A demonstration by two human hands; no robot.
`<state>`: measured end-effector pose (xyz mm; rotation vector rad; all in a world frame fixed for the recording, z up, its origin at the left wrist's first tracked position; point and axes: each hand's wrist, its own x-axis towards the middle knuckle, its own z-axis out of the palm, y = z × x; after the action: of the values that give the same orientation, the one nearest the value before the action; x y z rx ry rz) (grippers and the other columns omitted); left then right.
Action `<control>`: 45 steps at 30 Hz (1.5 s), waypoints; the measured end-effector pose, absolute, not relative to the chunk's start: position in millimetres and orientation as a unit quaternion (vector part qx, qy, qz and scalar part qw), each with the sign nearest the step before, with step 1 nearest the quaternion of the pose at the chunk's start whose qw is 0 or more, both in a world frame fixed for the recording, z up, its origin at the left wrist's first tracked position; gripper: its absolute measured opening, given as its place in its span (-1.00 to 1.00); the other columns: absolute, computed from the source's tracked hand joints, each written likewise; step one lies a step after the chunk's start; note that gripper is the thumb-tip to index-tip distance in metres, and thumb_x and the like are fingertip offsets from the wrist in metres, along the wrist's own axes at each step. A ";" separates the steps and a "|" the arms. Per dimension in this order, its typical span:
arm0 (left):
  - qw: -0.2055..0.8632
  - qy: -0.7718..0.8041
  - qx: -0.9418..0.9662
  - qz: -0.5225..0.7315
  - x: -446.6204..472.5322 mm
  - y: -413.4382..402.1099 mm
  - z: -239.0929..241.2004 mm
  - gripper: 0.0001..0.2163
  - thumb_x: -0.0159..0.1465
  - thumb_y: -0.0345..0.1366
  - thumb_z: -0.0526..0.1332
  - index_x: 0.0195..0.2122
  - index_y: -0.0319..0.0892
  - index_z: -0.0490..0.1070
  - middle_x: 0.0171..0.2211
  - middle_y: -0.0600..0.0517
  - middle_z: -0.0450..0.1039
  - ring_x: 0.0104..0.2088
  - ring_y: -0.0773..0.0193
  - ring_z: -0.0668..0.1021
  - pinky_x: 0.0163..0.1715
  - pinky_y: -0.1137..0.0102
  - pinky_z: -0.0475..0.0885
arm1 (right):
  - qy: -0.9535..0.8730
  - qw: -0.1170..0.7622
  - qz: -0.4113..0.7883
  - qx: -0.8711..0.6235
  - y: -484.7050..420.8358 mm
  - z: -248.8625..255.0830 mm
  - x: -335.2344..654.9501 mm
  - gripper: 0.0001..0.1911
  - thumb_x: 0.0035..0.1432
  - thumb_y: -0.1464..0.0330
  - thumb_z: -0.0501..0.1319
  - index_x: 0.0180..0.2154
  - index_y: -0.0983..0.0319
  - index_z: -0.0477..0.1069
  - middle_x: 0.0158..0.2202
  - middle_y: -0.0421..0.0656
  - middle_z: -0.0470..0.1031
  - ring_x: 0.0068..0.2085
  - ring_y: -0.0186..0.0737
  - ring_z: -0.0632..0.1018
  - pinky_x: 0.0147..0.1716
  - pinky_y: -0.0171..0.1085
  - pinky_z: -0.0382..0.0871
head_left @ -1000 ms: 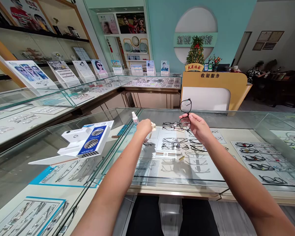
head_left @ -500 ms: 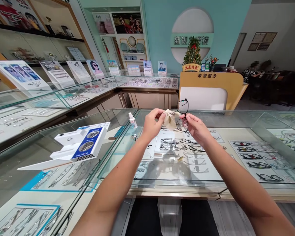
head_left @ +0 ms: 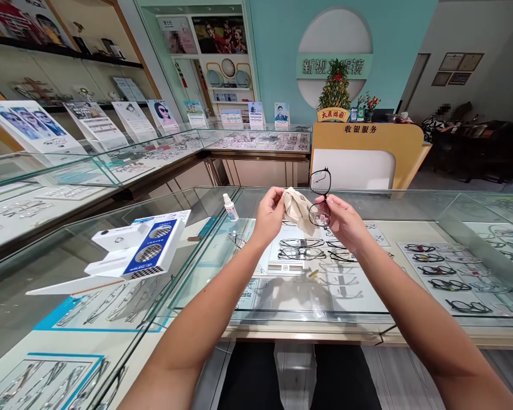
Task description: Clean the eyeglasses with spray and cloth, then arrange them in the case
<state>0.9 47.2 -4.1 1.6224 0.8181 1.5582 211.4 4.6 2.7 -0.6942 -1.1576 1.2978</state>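
Pinched in my left hand (head_left: 270,214) is a cream cleaning cloth (head_left: 298,209), which hangs in folds. My right hand (head_left: 345,223) grips a pair of black-framed eyeglasses (head_left: 326,183) near the bridge, with one lens above the other. The cloth lies close against the left side of the lower lens; I cannot tell whether it touches. Both hands are above the glass display counter (head_left: 282,316). A small white spray bottle (head_left: 230,208) stands on the glass to the left of my left hand.
An opened blue and white box (head_left: 154,250) rests on the left counter. Beneath the glass lie several eyeglass frames (head_left: 301,250). A small gold-coloured piece (head_left: 313,274) is in front of my hands. The yellow cashier desk (head_left: 410,145) stands beyond.
My left hand has shifted slightly right, and the cloth now hangs lower and more spread out. The eyeglasses have moved slightly right and turned a little.
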 end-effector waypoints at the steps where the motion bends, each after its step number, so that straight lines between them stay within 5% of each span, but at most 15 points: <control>1: 0.383 0.320 0.624 0.601 0.8 47.8 -4.3 -0.75 0.39 -0.02 0.30 -0.18 -0.08 0.40 -0.29 0.05 0.47 -0.29 0.24 0.48 -0.25 0.38 0.44 | -0.495 0.598 0.554 -0.301 5.0 2.7 212.2 -0.60 0.11 -0.05 0.57 -0.24 0.09 0.65 -0.14 -0.17 0.57 -0.25 -0.22 0.40 -0.23 -0.23 0.34; 4: 0.440 0.321 0.609 0.577 3.0 47.0 -6.5 -0.87 0.31 -0.21 0.23 -0.17 -0.07 0.33 -0.30 0.07 0.42 -0.31 0.26 0.45 -0.28 0.41 0.43 | -0.492 0.606 0.546 -0.304 6.6 1.2 214.0 -0.62 0.14 -0.04 0.55 -0.22 0.07 0.65 -0.14 -0.16 0.59 -0.23 -0.20 0.43 -0.24 -0.23 0.35; 9: 0.528 0.296 0.587 0.538 9.3 45.5 -11.4 -0.78 0.22 -0.27 0.22 -0.10 -0.06 0.30 -0.18 0.06 0.50 -0.20 0.25 0.56 -0.18 0.39 0.50 | -0.485 0.620 0.540 -0.298 9.2 -0.8 216.0 -0.65 0.18 -0.04 0.54 -0.18 0.05 0.70 -0.16 -0.17 0.59 -0.16 -0.19 0.46 -0.25 -0.26 0.33; 15: 0.501 0.278 0.596 0.562 11.0 44.9 -11.9 -0.74 0.15 -0.33 0.29 -0.14 -0.08 0.32 -0.23 0.10 0.44 -0.29 0.32 0.49 -0.26 0.44 0.45 | -0.500 0.605 0.533 -0.317 8.7 0.3 213.6 -0.61 0.14 -0.06 0.54 -0.20 0.09 0.73 -0.22 -0.18 0.56 -0.22 -0.22 0.42 -0.22 -0.26 0.30; 24: 0.389 0.289 0.653 0.582 14.5 38.6 -13.3 -0.51 0.32 0.22 0.43 -0.22 -0.10 0.35 -0.29 0.04 0.47 -0.30 0.27 0.49 -0.26 0.39 0.42 | -0.609 0.530 0.488 -0.332 5.2 -7.3 207.0 -0.62 0.29 -0.07 0.44 -0.23 0.09 0.74 -0.21 -0.17 0.51 -0.16 -0.17 0.43 -0.08 -0.22 0.29; 34: 0.494 0.270 0.612 0.556 12.2 41.5 -10.7 -0.64 0.23 -0.08 0.51 -0.21 -0.10 0.35 -0.26 0.11 0.40 -0.29 0.33 0.42 -0.27 0.45 0.40 | -0.494 0.628 0.508 -0.321 6.5 -0.5 209.4 -0.63 0.15 -0.05 0.54 -0.21 0.07 0.72 -0.09 -0.16 0.62 -0.12 -0.16 0.46 -0.15 -0.24 0.34; 45: 0.544 0.243 0.630 0.498 13.1 36.2 -13.0 -0.52 0.30 0.19 0.47 -0.20 -0.08 0.35 -0.26 0.10 0.39 -0.28 0.31 0.45 -0.26 0.43 0.47 | -0.475 0.668 0.469 -0.329 10.3 3.4 215.0 -0.61 0.13 -0.07 0.53 -0.22 0.06 0.66 -0.02 -0.15 0.64 -0.06 -0.13 0.52 -0.15 -0.22 0.42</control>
<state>13.1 36.2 -13.0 1.4954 0.5769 1.1825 215.0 10.3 3.4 -0.7430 -1.0717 1.0589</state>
